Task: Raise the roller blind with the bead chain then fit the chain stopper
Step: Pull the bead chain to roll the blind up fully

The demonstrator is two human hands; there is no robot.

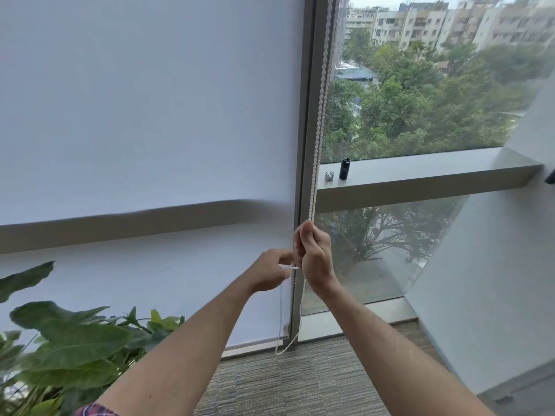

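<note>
The roller blind [144, 115] hangs over the left pane in front of you, its white fabric reaching down nearly to the floor, with a horizontal frame bar showing as a grey band behind it. The bead chain [321, 100] runs down along the grey window post [306, 130] between the blind and the clear right pane, passes into your hands, and loops low near the carpet [300, 382] at the post's foot. On the window ledge [420, 172] to the right, well apart from your hands, stand a small silver clip-like piece [329, 176], which may be the chain stopper though it is too small to be sure, and a black cylinder [345, 168] just beside it. Big green plant leaves [69, 334] crowd the lower left, below your left forearm, clear of the chain. Your right hand [315, 253] is at the post with its grip pressed together around the chain, fingers curled and thumb on top, the chain entering at the top of the fist. Your left hand [271, 270] sits just beside it, touching or nearly so, its grip pinching a thin white bit of the chain between fingertips; a slack strand drops from there toward the floor loop
</note>
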